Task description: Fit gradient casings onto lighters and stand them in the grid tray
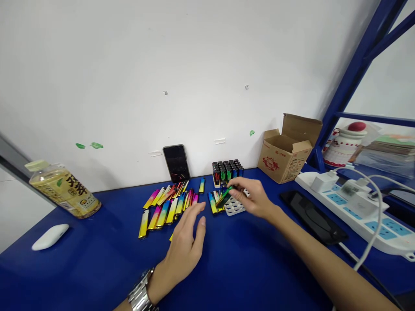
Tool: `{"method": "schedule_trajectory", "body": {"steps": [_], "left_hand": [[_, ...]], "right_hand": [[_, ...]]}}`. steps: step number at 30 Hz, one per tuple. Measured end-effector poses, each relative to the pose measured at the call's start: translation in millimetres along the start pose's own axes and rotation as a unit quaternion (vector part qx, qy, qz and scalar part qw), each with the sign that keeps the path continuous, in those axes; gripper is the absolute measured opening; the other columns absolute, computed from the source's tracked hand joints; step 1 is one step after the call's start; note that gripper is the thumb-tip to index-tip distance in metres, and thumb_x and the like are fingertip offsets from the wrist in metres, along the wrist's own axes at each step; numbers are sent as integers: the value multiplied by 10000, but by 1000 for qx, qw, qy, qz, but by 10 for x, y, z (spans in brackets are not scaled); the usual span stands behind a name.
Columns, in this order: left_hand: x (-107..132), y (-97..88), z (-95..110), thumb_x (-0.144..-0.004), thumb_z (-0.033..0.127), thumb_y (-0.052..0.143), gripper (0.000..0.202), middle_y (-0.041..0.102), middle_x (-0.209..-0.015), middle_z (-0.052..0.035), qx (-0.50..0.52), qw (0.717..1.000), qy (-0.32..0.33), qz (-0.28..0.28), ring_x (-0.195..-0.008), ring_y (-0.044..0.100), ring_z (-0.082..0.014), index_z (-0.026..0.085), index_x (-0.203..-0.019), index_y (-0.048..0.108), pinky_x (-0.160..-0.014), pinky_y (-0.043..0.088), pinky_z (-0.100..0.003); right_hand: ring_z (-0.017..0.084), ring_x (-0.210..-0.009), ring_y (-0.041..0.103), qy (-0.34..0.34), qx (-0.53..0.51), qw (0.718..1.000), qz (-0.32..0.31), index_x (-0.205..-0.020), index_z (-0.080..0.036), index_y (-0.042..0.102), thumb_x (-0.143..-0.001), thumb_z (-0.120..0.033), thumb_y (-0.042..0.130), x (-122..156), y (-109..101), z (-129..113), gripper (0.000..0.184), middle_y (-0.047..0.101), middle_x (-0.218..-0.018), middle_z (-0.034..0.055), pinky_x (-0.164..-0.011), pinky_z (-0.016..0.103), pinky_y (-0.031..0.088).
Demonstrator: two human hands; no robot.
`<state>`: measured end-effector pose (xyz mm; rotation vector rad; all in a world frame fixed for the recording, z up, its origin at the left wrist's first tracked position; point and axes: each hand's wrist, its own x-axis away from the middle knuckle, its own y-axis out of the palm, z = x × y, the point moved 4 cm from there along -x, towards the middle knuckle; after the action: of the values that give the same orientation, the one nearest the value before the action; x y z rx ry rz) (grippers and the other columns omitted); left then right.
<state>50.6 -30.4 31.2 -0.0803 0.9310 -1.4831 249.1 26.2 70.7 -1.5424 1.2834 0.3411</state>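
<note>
Between the thumb and fingers of my right hand (251, 196) is a green and gold lighter (223, 198), tilted above the near-left part of a white perforated tray (234, 208). A blue and yellow lighter (212, 203) lies on the table just left of it. My left hand (184, 239) hovers open with fingers stretched out, holding nothing. In front of it spreads a pile of shiny lighters (164, 214) in yellow, pink, blue and red, partly hidden by its fingers. Behind the tray, several lighters stand upright in rows in a packed block (227, 170).
A phone (176, 163) leans on the wall behind the pile. An open cardboard box (285, 151), a dark phone (313, 216) and a power strip (356, 211) with cables line the right side. At left are a drink bottle (66, 190) and a white case (50, 236).
</note>
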Motion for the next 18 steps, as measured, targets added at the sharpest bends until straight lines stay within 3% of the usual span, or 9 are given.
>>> {"method": "schedule_trajectory", "body": {"steps": [2, 5, 9, 12, 18], "left_hand": [[-134, -100, -81, -896, 304, 453, 206, 617, -1136, -101, 56, 997, -30, 38, -1060, 582, -212, 207, -1052, 544, -932, 458, -382], [-447, -275, -296, -835, 308, 527, 116, 626, -1088, -84, 150, 979, -94, 96, -935, 604, -192, 204, -879, 497, -831, 482, -355], [-926, -484, -609, -712, 229, 591, 161, 653, -979, -56, 288, 930, -184, 139, -693, 585, -143, 199, -803, 462, -582, 463, -272], [-1202, -618, -763, -667, 175, 600, 181, 658, -968, -74, 342, 901, -221, 147, -653, 595, -142, 192, -775, 456, -541, 449, -264], [-1516, -838, -873, -614, 83, 586, 205, 654, -1019, -93, 375, 885, -226, 161, -649, 614, -156, 183, -746, 464, -552, 466, -288]], "right_hand": [[117, -548, 507, 2, 44, 999, 0, -917, -165, 590, -918, -271, 485, 10, -110, 152, 150, 623, -705, 26, -534, 234, 384], [129, -564, 538, -4, 86, 996, -34, -922, -155, 601, -919, -259, 483, 39, -117, 286, 157, 655, -741, 49, -540, 242, 384], [150, -600, 586, -12, 120, 990, -66, -964, -151, 608, -924, -222, 456, 71, 2, 318, 172, 686, -774, 68, -560, 249, 394], [165, -658, 619, -4, 150, 985, -79, -1003, -164, 604, -918, -183, 437, 75, 55, 304, 189, 702, -828, 74, -562, 249, 382], [166, -672, 632, 34, 165, 981, -96, -1035, -183, 560, -890, -140, 452, 58, 53, 289, 185, 703, -873, 64, -543, 238, 338]]}}
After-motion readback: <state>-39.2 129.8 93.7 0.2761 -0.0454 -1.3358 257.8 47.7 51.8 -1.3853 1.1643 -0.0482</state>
